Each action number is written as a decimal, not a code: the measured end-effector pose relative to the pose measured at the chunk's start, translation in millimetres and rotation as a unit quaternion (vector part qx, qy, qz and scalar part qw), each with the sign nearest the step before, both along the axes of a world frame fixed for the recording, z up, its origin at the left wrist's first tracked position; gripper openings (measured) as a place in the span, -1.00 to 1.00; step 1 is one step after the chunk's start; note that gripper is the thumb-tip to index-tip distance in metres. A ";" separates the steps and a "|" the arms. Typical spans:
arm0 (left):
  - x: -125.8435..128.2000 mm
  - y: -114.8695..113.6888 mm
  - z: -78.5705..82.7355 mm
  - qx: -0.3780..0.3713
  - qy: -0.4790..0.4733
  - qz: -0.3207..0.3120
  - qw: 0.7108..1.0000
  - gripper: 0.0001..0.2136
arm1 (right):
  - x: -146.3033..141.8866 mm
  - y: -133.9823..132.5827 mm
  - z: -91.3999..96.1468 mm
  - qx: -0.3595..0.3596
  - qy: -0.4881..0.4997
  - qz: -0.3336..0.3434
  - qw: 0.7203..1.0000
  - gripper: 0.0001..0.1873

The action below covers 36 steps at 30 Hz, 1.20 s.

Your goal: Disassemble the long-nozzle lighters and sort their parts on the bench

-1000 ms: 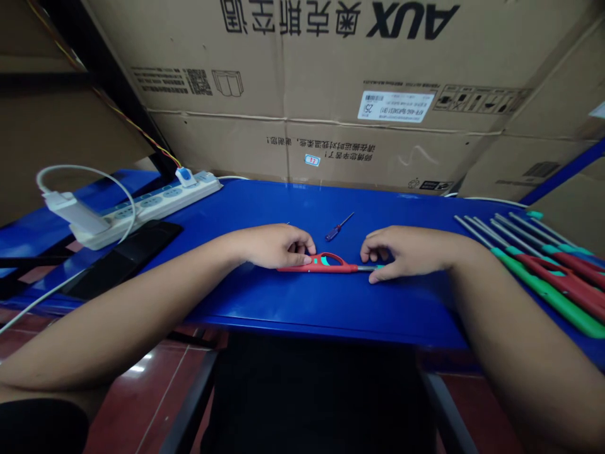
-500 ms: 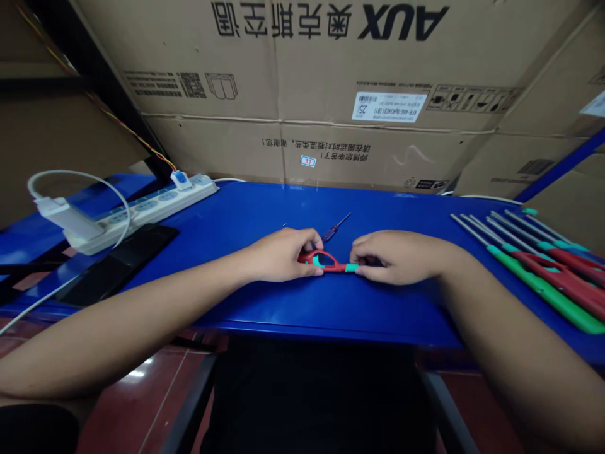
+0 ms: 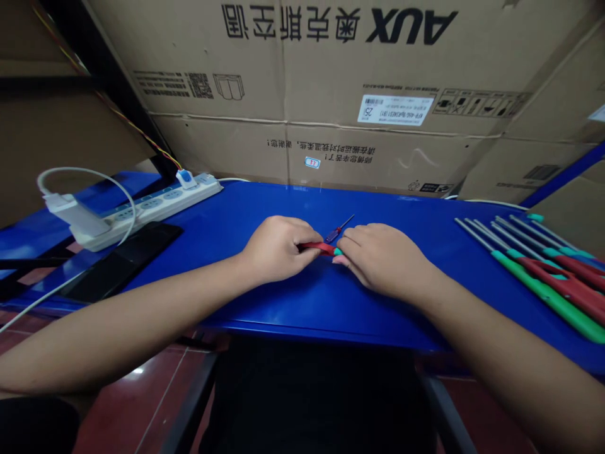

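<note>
The left hand (image 3: 276,249) is curled, with its fingers bent downward. The right hand (image 3: 382,255) is just beside the left hand, also curled, and its fingertips point toward it. The left forearm (image 3: 142,315) and the right forearm (image 3: 496,334) both slant inward to the hands.

L hand (image 3: 276,251) & R hand (image 3: 382,255) now closer, red lighter (image 3: 317,247) mostly hidden.

A blue table (image 3: 283,309) — power strip (image 3: 151,211), black case (image 3: 120,261), small screwdriver (image 3: 333,234), red-green utility lighters (image 3: 543,299)
</note>
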State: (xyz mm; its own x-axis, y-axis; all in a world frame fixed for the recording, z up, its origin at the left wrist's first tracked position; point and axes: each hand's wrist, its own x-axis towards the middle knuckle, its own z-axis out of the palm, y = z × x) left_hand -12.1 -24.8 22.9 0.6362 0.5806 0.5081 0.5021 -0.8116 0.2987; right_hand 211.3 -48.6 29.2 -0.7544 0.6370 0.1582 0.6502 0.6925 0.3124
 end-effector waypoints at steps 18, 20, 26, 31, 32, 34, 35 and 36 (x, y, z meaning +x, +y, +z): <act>2.9 -13.7 -18.2 0.242 0.122 0.017 0.962 -0.73 | -8.2 2.5 -3.4 -0.193 0.128 -0.049 0.972 -0.72; 4.2 -15.4 -17.5 0.222 0.144 0.017 0.964 -0.73 | -7.4 3.7 -3.3 -0.222 0.138 -0.036 0.965 -0.70; 4.0 -9.6 -5.2 0.061 0.161 0.051 0.984 -0.77 | -5.1 1.8 1.0 -0.192 0.103 -0.037 0.975 -0.65; -0.1 -2.9 1.0 -0.068 0.117 0.043 0.990 -0.83 | -8.2 -6.5 -2.8 -0.110 0.045 -0.038 0.992 -0.67; -0.3 -2.3 -0.3 -0.077 0.108 0.032 0.991 -0.84 | -9.9 -7.8 -4.5 -0.101 0.032 -0.041 0.994 -0.67; 0.6 -2.7 -4.9 -0.066 0.100 0.019 0.993 -0.82 | -13.2 -8.5 -7.4 -0.108 0.018 -0.046 0.993 -0.69; 1.5 -3.8 -7.7 -0.048 0.102 0.023 0.993 -0.80 | -14.3 -7.9 -8.2 -0.121 0.020 -0.051 0.991 -0.70; 2.5 -5.3 -10.4 -0.027 0.106 0.032 0.994 -0.79 | -15.0 -6.8 -8.6 -0.136 0.028 -0.058 0.989 -0.71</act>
State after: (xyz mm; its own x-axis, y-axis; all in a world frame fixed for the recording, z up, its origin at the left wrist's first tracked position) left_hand -9.6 -30.2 12.5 0.6868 0.6455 0.3342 0.6078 -0.7621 0.2229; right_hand 196.3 -55.4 20.6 -0.6694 0.7428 0.0086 0.7406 0.6664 0.0865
